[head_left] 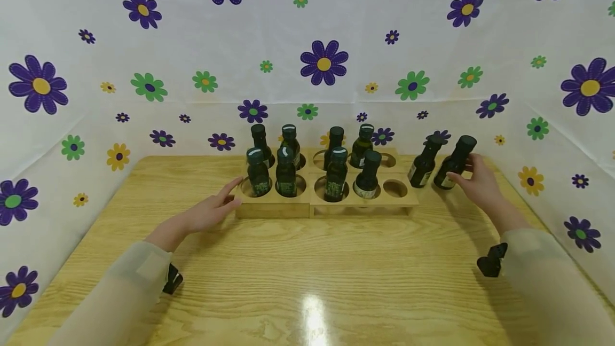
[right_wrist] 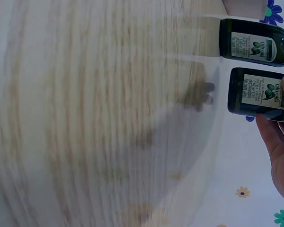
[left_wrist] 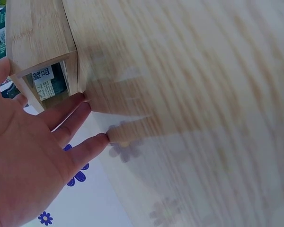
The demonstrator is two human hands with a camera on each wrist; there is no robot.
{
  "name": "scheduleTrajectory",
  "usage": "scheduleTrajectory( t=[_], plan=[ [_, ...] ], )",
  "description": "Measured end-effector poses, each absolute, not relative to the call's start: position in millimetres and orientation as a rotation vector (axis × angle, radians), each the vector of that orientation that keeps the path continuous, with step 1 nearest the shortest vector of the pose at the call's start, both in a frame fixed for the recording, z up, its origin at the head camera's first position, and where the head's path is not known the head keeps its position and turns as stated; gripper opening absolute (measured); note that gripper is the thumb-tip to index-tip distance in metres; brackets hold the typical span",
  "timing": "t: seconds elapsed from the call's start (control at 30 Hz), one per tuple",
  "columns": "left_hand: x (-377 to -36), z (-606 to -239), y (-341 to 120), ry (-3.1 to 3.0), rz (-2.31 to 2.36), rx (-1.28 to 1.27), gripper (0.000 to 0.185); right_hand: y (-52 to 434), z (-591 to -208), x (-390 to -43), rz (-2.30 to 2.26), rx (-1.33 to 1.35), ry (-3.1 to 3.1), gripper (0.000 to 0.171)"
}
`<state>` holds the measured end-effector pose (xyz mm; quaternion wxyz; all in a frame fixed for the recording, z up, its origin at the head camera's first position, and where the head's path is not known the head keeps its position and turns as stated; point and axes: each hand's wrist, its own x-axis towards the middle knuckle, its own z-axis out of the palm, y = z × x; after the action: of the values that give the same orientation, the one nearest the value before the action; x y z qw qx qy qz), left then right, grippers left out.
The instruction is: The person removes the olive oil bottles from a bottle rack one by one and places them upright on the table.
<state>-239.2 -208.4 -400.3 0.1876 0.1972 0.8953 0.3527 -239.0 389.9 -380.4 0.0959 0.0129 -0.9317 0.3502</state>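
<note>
My right hand (head_left: 482,183) grips a dark green olive oil bottle (right_wrist: 262,92) with thumb and fingers, at the table's right side. Its base appears slightly off the table. A matching olive oil bottle (head_left: 424,164) stands just left of it. My left hand (head_left: 211,213) touches the left end of a wooden bottle rack (head_left: 274,211), fingers extended and thumb toward the front. Adjoining it on the right is a second wooden rack (head_left: 360,210). Several dark bottles (head_left: 286,180) stand in round holes in both racks, in two rows.
The racks stand toward the back of the wood-grain table (head_left: 288,260). A flower-patterned white cloth (head_left: 269,25) rises behind and at both sides. The second rack has bottle holes (head_left: 395,188) at its right end.
</note>
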Motion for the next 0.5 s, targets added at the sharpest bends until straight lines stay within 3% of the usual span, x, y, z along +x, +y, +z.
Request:
scheduleTrajectory(
  t=[0.5],
  plan=[
    [-240.3,-402.4,-209.2,2.516,1.0,0.558,0.068,385.8,-389.3,-249.2,1.099,0.008,-2.741,0.061]
  ],
)
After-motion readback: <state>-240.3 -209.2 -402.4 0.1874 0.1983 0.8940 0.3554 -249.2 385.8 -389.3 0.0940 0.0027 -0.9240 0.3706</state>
